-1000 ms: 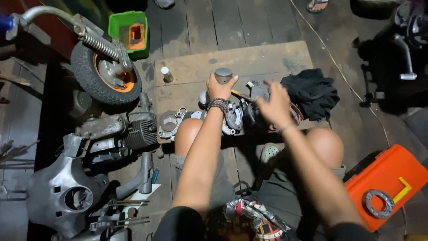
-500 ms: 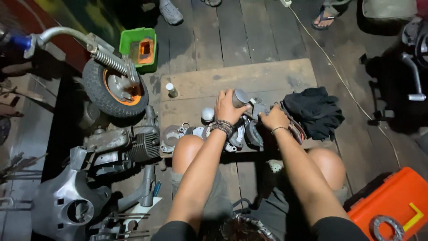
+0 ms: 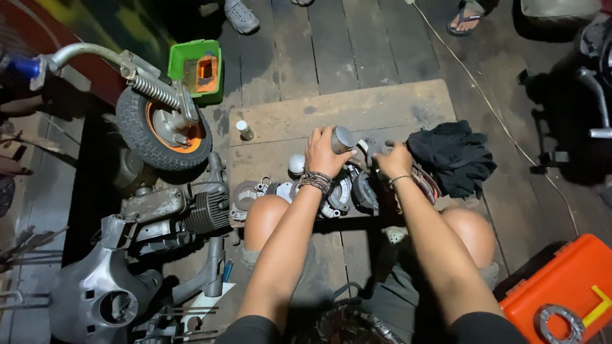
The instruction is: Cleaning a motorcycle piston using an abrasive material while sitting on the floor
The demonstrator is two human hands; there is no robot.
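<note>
On the wooden board (image 3: 357, 111) lay 1 cluster of grey engine parts (image 3: 344, 191), and 2 bare hands worked over it. The left hand (image 3: 324, 151) was closed around 1 grey metal cylinder (image 3: 343, 138), lifted just above the parts at the board's middle. The right hand (image 3: 393, 160) was curled shut on something small just right of the cylinder (what it gripped could not be told, as the fingers hid it). 1 black cloth (image 3: 454, 156) was heaped on the board's right end, touching the parts. 1 small white bottle (image 3: 244, 130) stood at the board's left edge, and 1 pale round cap (image 3: 296, 164) sat near the left wrist. Left of the board stood 1 small wheel with an orange hub (image 3: 164, 130) and 1 finned engine block (image 3: 182, 210), with 1 green box (image 3: 199, 69) beyond the wheel. Well right of and below the board was 1 orange case (image 3: 564, 286). 2 bare knees crowded the board's near edge, blocking part of the cluster.
</note>
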